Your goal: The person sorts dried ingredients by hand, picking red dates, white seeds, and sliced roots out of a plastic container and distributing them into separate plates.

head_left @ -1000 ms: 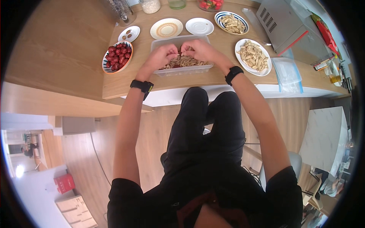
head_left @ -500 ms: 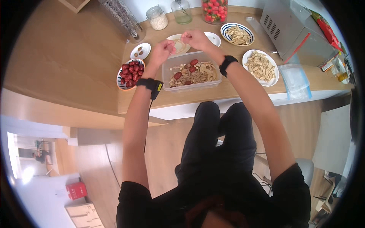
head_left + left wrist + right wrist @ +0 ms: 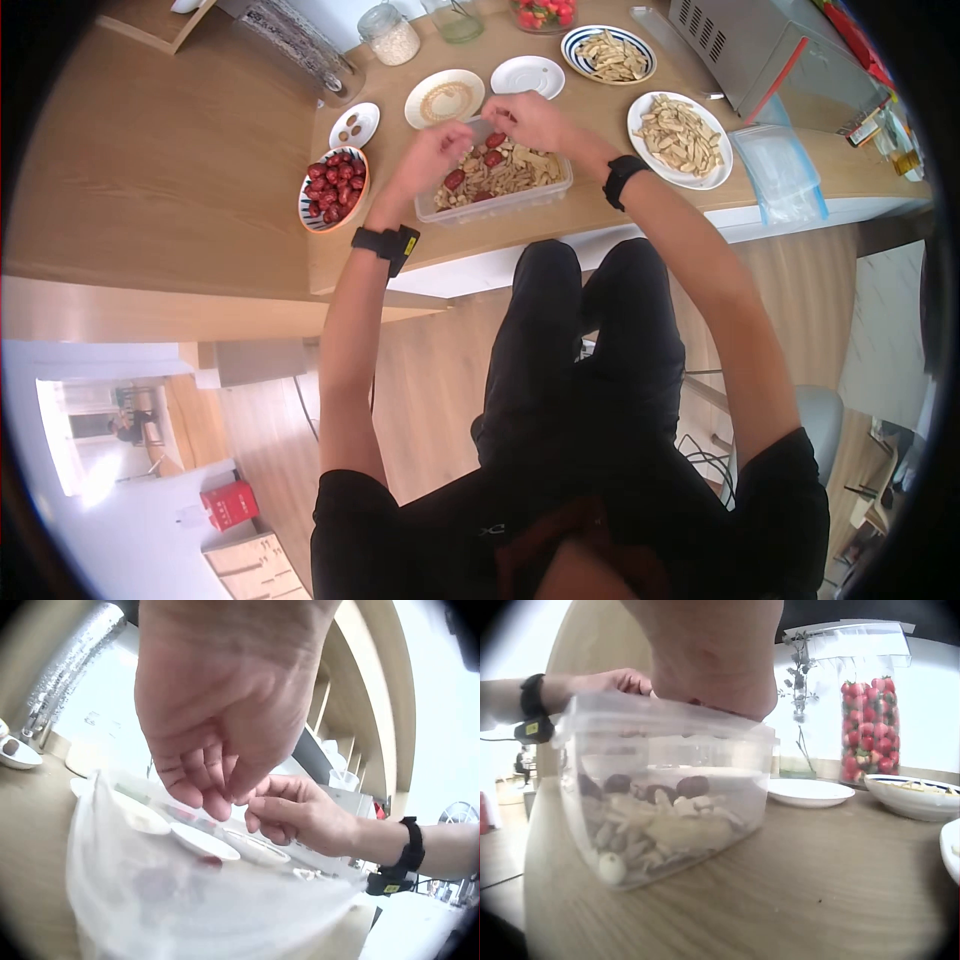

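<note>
Over the back left part of a clear plastic container [image 3: 525, 200], the left hand [image 3: 436, 160] and right hand [image 3: 532, 122] are close together. In the left wrist view the left hand [image 3: 217, 712] has curled fingers, its thumb against them, and the right hand [image 3: 311, 817] pinches with thumb and forefinger. A tiny pale piece seems to be between their fingertips, mostly hidden. Pale sticks, nuts and red dates [image 3: 455, 180] lie in the container. The right wrist view shows a round white piece [image 3: 611, 868] low inside it.
A bowl of red dates [image 3: 333, 190] and a small plate with brown pieces [image 3: 354, 127] stand left. Behind are a patterned plate [image 3: 444, 98] and a white plate [image 3: 527, 77]. Pale strips fill a bowl [image 3: 608, 55] and plate [image 3: 680, 141] at right, near plastic bags [image 3: 778, 175].
About half a second ago both hands were farther back, apart, above the patterned plate. They have come back toward the container. The head view has also shifted.
</note>
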### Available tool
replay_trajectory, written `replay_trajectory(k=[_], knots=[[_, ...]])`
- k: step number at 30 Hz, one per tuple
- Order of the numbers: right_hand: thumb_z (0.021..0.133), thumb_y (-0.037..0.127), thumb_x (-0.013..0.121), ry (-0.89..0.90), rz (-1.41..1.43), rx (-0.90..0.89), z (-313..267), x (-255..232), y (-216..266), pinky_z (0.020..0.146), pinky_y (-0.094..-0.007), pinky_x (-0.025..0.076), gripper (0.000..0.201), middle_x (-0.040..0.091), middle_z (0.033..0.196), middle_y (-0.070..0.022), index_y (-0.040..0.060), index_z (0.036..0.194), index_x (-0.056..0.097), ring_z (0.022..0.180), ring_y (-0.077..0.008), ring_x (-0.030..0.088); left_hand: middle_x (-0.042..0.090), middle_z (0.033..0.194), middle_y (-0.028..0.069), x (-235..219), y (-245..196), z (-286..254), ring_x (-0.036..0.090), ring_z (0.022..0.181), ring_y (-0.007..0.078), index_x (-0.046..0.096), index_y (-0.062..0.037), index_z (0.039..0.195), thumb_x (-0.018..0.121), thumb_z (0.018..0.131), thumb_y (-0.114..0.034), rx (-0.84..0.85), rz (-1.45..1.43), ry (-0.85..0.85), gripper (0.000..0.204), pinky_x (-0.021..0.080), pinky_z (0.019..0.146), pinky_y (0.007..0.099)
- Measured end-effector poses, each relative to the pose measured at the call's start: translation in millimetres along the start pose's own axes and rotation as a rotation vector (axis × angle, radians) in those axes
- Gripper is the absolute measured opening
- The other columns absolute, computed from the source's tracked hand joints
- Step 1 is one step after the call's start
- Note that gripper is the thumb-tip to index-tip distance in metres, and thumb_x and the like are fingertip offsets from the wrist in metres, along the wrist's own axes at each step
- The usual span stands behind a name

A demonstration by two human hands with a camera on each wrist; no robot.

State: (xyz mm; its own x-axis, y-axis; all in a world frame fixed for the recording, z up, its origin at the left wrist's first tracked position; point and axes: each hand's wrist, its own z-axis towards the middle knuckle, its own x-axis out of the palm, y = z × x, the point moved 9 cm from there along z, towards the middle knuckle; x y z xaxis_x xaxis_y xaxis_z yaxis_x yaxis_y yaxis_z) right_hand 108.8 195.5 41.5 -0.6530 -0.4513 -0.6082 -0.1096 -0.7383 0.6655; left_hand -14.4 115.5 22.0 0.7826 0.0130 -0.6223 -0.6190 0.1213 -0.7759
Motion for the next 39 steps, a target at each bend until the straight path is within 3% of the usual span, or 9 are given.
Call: replay_trajectory(k=[4, 7, 17, 23, 31, 35, 37, 38, 39], knots=[[0.084, 0.017, 0.056, 0.121, -0.115, 0.093, -6, 20, -8, 0.070, -0.0434, 0.051, 0.014, 0.069, 0.079, -0.0115, 0.0114, 0.091, 0.067, 0.076, -0.0325, 0.065, 0.069, 0.088, 0.0120, 47, 18, -11, 0.067, 0.078, 0.0232, 0.067, -0.0023, 0.096, 0.069, 0.083, -0.008, -0.047, 0.177, 0.134, 0.015, 0.052, 0.070, 0.0350], [0.083, 0.017, 0.057, 0.183, -0.240, 0.080, -8, 24, -5, 0.068, -0.0438, 0.051, 0.012, 0.068, 0.077, -0.0109, 0.0121, 0.087, 0.066, 0.074, -0.0328, 0.065, 0.068, 0.086, 0.0139, 46, 4, -10, 0.067, 0.078, 0.0277, 0.068, -0.0029, 0.093, 0.073, 0.078, -0.008, 0.020, 0.408, 0.066, 0.017, 0.052, 0.072, 0.0380], [0.081, 0.016, 0.058, 0.164, -0.300, 0.079, -10, 24, -3, 0.069, -0.0432, 0.051, 0.011, 0.068, 0.076, -0.0123, 0.0112, 0.085, 0.068, 0.075, -0.0325, 0.065, 0.067, 0.082, 0.0145, 56, 33, -10, 0.066, 0.074, 0.0281, 0.066, -0.0023, 0.086, 0.071, 0.078, -0.007, -0.110, 0.182, 0.178, 0.010, 0.051, 0.069, 0.0388], [0.077, 0.015, 0.058, 0.171, -0.268, 0.109, -11, 22, -3, 0.069, -0.0432, 0.051, 0.010, 0.068, 0.076, -0.0125, 0.0117, 0.082, 0.067, 0.076, -0.0337, 0.065, 0.067, 0.082, 0.0148, 46, 14, -8, 0.065, 0.078, 0.0293, 0.065, -0.0020, 0.083, 0.071, 0.077, -0.008, 0.011, 0.272, 0.059, 0.010, 0.050, 0.068, 0.0389], [0.079, 0.016, 0.058, 0.163, -0.259, 0.100, -11, 24, -6, 0.070, -0.0435, 0.052, 0.013, 0.069, 0.078, -0.0131, 0.0106, 0.085, 0.068, 0.076, -0.0336, 0.066, 0.067, 0.082, 0.0156, 60, 8, -6, 0.065, 0.075, 0.0319, 0.064, -0.0024, 0.082, 0.071, 0.078, -0.010, -0.023, 0.386, 0.243, 0.012, 0.050, 0.066, 0.0413], [0.081, 0.015, 0.058, 0.180, -0.277, 0.112, -12, 21, -2, 0.072, -0.0438, 0.052, 0.014, 0.069, 0.078, -0.0139, 0.0098, 0.088, 0.068, 0.076, -0.0338, 0.066, 0.066, 0.078, 0.0129, 60, 18, -3, 0.065, 0.070, 0.0278, 0.063, -0.0022, 0.085, 0.068, 0.081, -0.007, 0.081, 0.383, 0.209, 0.008, 0.050, 0.063, 0.0389], [0.081, 0.015, 0.058, 0.170, -0.263, 0.111, -11, 20, -3, 0.071, -0.0438, 0.052, 0.014, 0.069, 0.078, -0.0141, 0.0097, 0.088, 0.068, 0.075, -0.0340, 0.066, 0.065, 0.076, 0.0085, 50, 40, -2, 0.063, 0.067, 0.0193, 0.062, -0.0023, 0.090, 0.063, 0.084, -0.004, -0.051, 0.096, 0.110, 0.007, 0.049, 0.060, 0.0345], [0.081, 0.015, 0.057, 0.164, -0.248, 0.107, -12, 20, -3, 0.071, -0.0437, 0.051, 0.014, 0.068, 0.077, -0.0142, 0.0096, 0.088, 0.068, 0.075, -0.0341, 0.065, 0.065, 0.076, 0.0085, 45, 27, -2, 0.063, 0.067, 0.0193, 0.062, -0.0023, 0.090, 0.063, 0.084, -0.004, -0.051, 0.096, 0.115, 0.007, 0.049, 0.060, 0.0345], [0.081, 0.015, 0.057, 0.163, -0.246, 0.113, -13, 20, -4, 0.071, -0.0437, 0.051, 0.014, 0.068, 0.077, -0.0142, 0.0096, 0.088, 0.068, 0.075, -0.0341, 0.065, 0.064, 0.076, 0.0064, 26, 7, 0, 0.061, 0.067, 0.0160, 0.062, -0.0027, 0.091, 0.061, 0.085, -0.004, 0.033, 0.072, -0.023, 0.006, 0.049, 0.059, 0.0320]])
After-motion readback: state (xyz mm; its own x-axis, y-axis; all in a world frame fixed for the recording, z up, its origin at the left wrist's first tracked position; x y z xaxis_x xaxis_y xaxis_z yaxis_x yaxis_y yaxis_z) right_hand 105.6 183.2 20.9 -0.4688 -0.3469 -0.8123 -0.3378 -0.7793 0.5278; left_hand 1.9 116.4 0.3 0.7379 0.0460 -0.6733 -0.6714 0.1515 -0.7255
